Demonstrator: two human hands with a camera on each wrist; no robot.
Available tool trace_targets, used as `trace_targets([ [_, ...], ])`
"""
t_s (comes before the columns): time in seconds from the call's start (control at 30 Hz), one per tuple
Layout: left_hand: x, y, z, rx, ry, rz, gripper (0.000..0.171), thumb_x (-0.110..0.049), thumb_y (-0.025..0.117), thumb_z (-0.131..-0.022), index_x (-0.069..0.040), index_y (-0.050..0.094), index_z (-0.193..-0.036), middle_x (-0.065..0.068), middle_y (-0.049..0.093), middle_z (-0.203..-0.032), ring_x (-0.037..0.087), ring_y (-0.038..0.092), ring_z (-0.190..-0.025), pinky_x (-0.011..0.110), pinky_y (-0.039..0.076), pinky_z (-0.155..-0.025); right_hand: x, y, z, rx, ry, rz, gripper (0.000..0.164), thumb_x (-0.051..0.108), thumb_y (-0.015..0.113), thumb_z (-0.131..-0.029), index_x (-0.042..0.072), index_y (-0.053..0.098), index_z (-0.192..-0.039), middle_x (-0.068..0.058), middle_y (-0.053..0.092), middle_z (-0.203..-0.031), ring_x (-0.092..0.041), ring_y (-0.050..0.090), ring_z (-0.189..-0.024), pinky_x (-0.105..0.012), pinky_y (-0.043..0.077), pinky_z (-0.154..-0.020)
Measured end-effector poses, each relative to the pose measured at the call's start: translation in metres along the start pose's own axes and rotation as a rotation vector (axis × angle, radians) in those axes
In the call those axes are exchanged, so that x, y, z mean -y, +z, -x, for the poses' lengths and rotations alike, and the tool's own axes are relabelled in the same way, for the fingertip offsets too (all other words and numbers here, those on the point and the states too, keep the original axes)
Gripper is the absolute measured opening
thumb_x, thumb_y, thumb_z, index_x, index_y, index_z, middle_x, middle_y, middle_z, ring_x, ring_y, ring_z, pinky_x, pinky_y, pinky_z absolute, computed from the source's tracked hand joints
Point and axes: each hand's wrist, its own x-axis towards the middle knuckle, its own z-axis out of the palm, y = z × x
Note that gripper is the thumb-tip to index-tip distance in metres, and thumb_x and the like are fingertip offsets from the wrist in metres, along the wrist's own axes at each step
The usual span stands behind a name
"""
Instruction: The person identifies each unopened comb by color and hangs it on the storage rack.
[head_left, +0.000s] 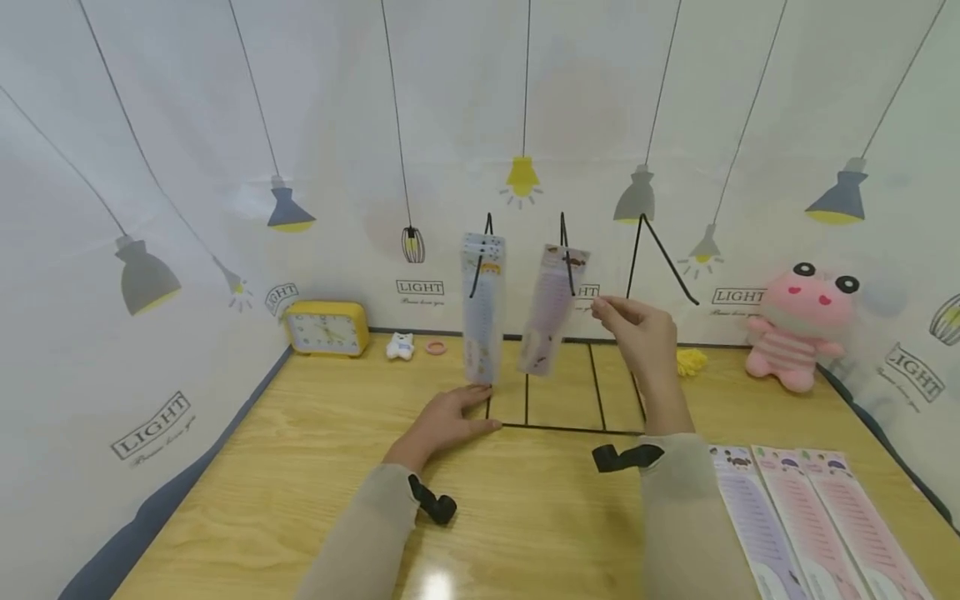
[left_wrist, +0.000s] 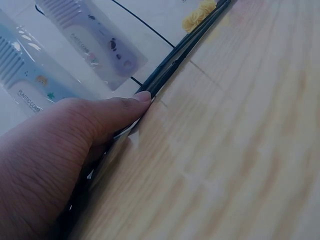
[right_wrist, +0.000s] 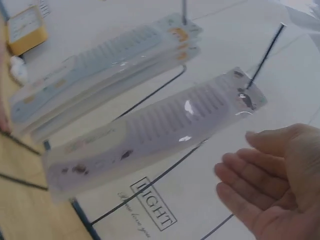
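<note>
- Checking head view first: left hand (head_left: 450,421) lies on the wire rack (head_left: 562,428) at its near-left base corner, thumb and fingers apart. Right hand (head_left: 645,337) is raised, well apart from the left.
- Same view: purple comb pack (head_left: 552,312) hangs just left of the right hand; blue comb packs (head_left: 483,321) hang above the left; loose comb packs (head_left: 808,525) lie right of the right forearm.
- Left wrist: I see the thumb (left_wrist: 117,111) resting along the frame; other fingers hidden.
- Right wrist: I get right fingers loosely bent, thumb apart, near the purple pack, gap visible.
</note>
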Motion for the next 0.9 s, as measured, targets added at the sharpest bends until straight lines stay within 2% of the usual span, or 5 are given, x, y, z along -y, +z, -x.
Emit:
trace_targets([
  [0.3, -0.001, -0.001, 0.005, -0.028, -0.022, -0.007, 0.072, -0.059, 0.066, -0.091, -0.023, 0.049, -0.151, 0.0, 0.041, -0.157, 0.028, 0.038, -0.144, 0.048, 0.033, -0.117, -0.004, -0.023, 0.021, 0.083, -0.049, 0.083, 0.057, 0.064, 0.071, -0.085, 0.018, 0.077, -0.117, -0.004, 0.073, -0.118, -0.025, 0.062, -0.118, -0.052, 0.048, -0.101],
  [0.47, -0.001, -0.003, 0.005, -0.024, -0.028, -0.012, 0.072, -0.058, 0.066, -0.091, -0.024, 0.047, -0.152, 0.0, 0.039, -0.158, 0.027, 0.036, -0.145, 0.048, 0.032, -0.118, -0.017, -0.064, 0.037, 0.209, -0.004, 0.184, 0.062, 0.064, 0.068, -0.087, 0.017, 0.073, -0.127, -0.007, 0.067, -0.131, -0.032, 0.057, -0.126, -0.06, 0.044, -0.103],
  [0.63, -0.002, -0.002, 0.002, -0.022, -0.021, -0.016, 0.072, -0.057, 0.066, -0.092, -0.023, 0.048, -0.152, -0.001, 0.039, -0.158, 0.026, 0.036, -0.145, 0.047, 0.031, -0.118, -0.057, -0.114, 0.05, 0.325, -0.001, 0.317, 0.058, 0.058, 0.062, -0.094, 0.016, 0.067, -0.134, -0.012, 0.064, -0.134, -0.036, 0.057, -0.125, -0.062, 0.046, -0.1],
  [0.73, -0.001, -0.001, 0.0, -0.022, -0.01, -0.025, 0.071, -0.057, 0.066, -0.092, -0.022, 0.048, -0.151, -0.001, 0.04, -0.157, 0.026, 0.036, -0.145, 0.047, 0.031, -0.118, -0.09, -0.142, 0.056, 0.361, -0.025, 0.41, 0.054, 0.053, 0.06, -0.098, 0.015, 0.065, -0.136, -0.011, 0.065, -0.133, -0.03, 0.061, -0.121, -0.051, 0.053, -0.094],
  [0.9, -0.003, 0.002, -0.001, -0.014, -0.002, -0.017, 0.071, -0.058, 0.066, -0.091, -0.022, 0.049, -0.15, -0.001, 0.042, -0.156, 0.027, 0.038, -0.144, 0.047, 0.032, -0.117, -0.139, -0.176, 0.072, 0.392, -0.055, 0.418, 0.049, 0.036, 0.065, -0.099, 0.007, 0.061, -0.139, -0.014, 0.067, -0.13, 0.003, 0.061, -0.109, -0.019, 0.054, -0.082],
])
